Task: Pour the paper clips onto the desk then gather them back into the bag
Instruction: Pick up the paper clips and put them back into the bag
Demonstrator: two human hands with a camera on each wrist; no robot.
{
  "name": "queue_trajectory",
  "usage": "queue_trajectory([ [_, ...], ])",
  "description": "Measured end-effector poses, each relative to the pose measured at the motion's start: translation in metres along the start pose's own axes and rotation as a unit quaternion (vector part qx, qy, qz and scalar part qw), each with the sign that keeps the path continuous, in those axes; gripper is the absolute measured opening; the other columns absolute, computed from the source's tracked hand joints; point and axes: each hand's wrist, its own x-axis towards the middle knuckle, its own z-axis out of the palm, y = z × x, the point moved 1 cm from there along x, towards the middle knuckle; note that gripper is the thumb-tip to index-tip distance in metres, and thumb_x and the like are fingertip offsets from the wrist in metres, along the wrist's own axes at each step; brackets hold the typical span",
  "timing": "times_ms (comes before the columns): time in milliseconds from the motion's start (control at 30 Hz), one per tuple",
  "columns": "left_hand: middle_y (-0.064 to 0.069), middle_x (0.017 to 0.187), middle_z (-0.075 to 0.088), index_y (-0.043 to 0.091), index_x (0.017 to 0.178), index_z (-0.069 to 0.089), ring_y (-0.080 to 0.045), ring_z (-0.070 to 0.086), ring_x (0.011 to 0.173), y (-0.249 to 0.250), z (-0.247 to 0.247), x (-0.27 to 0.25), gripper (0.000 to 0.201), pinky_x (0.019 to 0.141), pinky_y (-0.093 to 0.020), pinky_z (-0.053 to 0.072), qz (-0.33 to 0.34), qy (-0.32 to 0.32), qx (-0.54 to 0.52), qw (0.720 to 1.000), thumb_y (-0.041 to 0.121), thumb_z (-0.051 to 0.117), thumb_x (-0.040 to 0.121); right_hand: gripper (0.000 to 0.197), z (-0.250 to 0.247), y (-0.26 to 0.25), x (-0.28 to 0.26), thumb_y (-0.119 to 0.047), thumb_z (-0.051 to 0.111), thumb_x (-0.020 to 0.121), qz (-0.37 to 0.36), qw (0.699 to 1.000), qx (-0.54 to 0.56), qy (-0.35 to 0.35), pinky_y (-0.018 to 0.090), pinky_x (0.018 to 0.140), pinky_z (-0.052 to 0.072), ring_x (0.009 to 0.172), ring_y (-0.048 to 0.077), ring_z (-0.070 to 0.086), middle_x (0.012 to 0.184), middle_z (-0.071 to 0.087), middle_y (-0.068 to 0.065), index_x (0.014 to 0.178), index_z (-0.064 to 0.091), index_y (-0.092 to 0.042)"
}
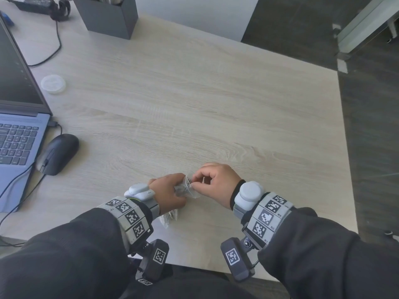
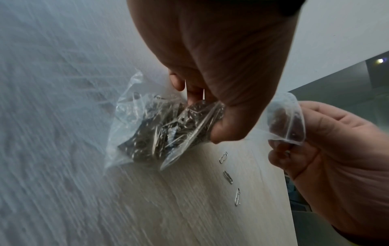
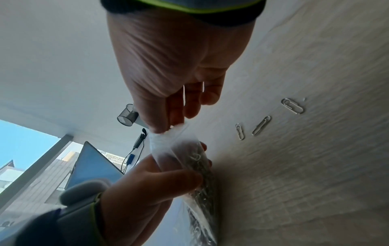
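A small clear plastic bag stuffed with silver paper clips is held low over the desk's near edge. My left hand grips its middle, thumb and fingers curled round it. My right hand pinches the bag's open mouth between thumb and fingertips. Three loose paper clips lie flat on the wood under my hands; they show in the left wrist view too. In the head view the bag's lower end pokes out below my left wrist.
A laptop and black mouse sit at the left, with cables trailing. A white round lid and dark pen holder stand further back. Light wooden desk stretches ahead; its right edge drops to dark floor.
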Motion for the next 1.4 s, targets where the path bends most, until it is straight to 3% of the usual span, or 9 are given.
queue_trajectory([
  [200, 0.015, 0.091, 0.067, 0.034, 0.099, 0.060, -0.013, 0.063, 0.089, -0.003, -0.006, -0.004, 0.032, 0.092, -0.038, 0.047, -0.007, -0.005, -0.014, 1.000, 0.042, 0.056, 0.068, 0.007, -0.016, 0.030, 0.002, -0.026, 0.070, 0.083, 0.071, 0.993, -0.020, 0.090, 0.019, 0.064, 0.046, 0.064, 0.003, 0.054, 0.081, 0.062, -0.011, 0.076, 0.068, -0.025],
  [267, 0.014, 0.092, 0.068, 0.032, 0.099, 0.060, -0.014, 0.064, 0.089, -0.006, -0.007, -0.005, 0.036, 0.093, -0.038, 0.048, -0.015, -0.003, -0.016, 1.000, 0.044, 0.054, 0.066, 0.001, -0.020, 0.048, 0.001, -0.026, 0.068, 0.082, 0.106, 0.988, -0.103, 0.036, 0.022, 0.070, 0.045, 0.071, 0.002, 0.054, 0.087, 0.061, -0.012, 0.082, 0.069, -0.027],
  [400, 0.014, 0.092, 0.068, 0.033, 0.100, 0.059, -0.013, 0.064, 0.091, -0.008, -0.008, -0.006, 0.040, 0.095, -0.039, 0.048, -0.022, -0.003, -0.012, 1.000, 0.047, 0.052, 0.063, 0.020, -0.015, 0.062, -0.003, -0.026, 0.064, 0.082, 0.107, 0.965, -0.221, -0.094, 0.026, 0.084, 0.044, 0.092, 0.010, 0.054, 0.101, 0.057, -0.010, 0.101, 0.065, -0.026],
  [633, 0.012, 0.095, 0.068, 0.031, 0.102, 0.060, -0.016, 0.064, 0.091, -0.009, -0.010, -0.007, 0.040, 0.094, -0.040, 0.048, -0.023, -0.009, -0.007, 1.000, 0.044, 0.053, 0.065, 0.048, -0.006, 0.058, 0.006, -0.022, 0.061, 0.085, 0.052, 0.956, -0.264, -0.120, 0.032, 0.081, 0.048, 0.095, 0.016, 0.056, 0.119, 0.047, -0.009, 0.130, 0.051, -0.036],
  [833, 0.010, 0.096, 0.068, 0.029, 0.102, 0.061, -0.016, 0.064, 0.092, -0.008, -0.009, -0.008, 0.040, 0.094, -0.040, 0.047, -0.024, -0.005, -0.011, 1.000, 0.043, 0.053, 0.065, 0.018, -0.004, 0.056, 0.012, -0.025, 0.056, 0.089, -0.032, 0.931, -0.326, -0.161, 0.031, 0.068, 0.048, 0.086, 0.023, 0.060, 0.113, 0.054, -0.009, 0.104, 0.063, -0.031],
  [933, 0.010, 0.095, 0.069, 0.030, 0.101, 0.060, -0.016, 0.064, 0.091, -0.008, -0.009, -0.007, 0.040, 0.094, -0.040, 0.048, -0.026, -0.004, -0.008, 1.000, 0.044, 0.053, 0.065, 0.015, -0.008, 0.055, 0.016, -0.025, 0.053, 0.092, 0.000, 0.912, -0.361, -0.196, 0.033, 0.074, 0.049, 0.095, 0.023, 0.060, 0.115, 0.055, -0.008, 0.101, 0.065, -0.027],
  [1067, 0.015, 0.094, 0.067, 0.036, 0.100, 0.057, -0.018, 0.064, 0.091, -0.010, -0.008, -0.006, 0.039, 0.091, -0.042, 0.050, -0.037, -0.010, 0.009, 0.999, 0.049, 0.052, 0.064, 0.015, -0.016, 0.055, 0.017, -0.021, 0.051, 0.088, 0.052, 0.923, -0.340, -0.173, 0.030, 0.079, 0.047, 0.100, 0.019, 0.058, 0.109, 0.060, -0.008, 0.095, 0.064, -0.024],
  [1300, 0.020, 0.090, 0.063, 0.042, 0.094, 0.053, -0.020, 0.061, 0.090, -0.006, -0.003, -0.002, 0.035, 0.091, -0.044, 0.048, -0.048, -0.020, 0.030, 0.998, 0.053, 0.049, 0.061, 0.004, -0.020, 0.047, 0.006, -0.027, 0.056, 0.078, 0.171, 0.921, -0.308, -0.169, 0.026, 0.067, 0.044, 0.079, 0.016, 0.056, 0.082, 0.056, -0.014, 0.081, 0.057, -0.030],
  [1400, 0.017, 0.089, 0.064, 0.039, 0.096, 0.053, -0.019, 0.062, 0.089, -0.001, 0.001, 0.002, 0.038, 0.090, -0.043, 0.048, -0.034, -0.019, 0.030, 0.999, 0.053, 0.049, 0.060, 0.006, -0.021, 0.044, -0.003, -0.027, 0.062, 0.077, 0.180, 0.963, -0.184, -0.079, 0.025, 0.061, 0.044, 0.063, 0.008, 0.053, 0.066, 0.054, -0.014, 0.074, 0.058, -0.030],
])
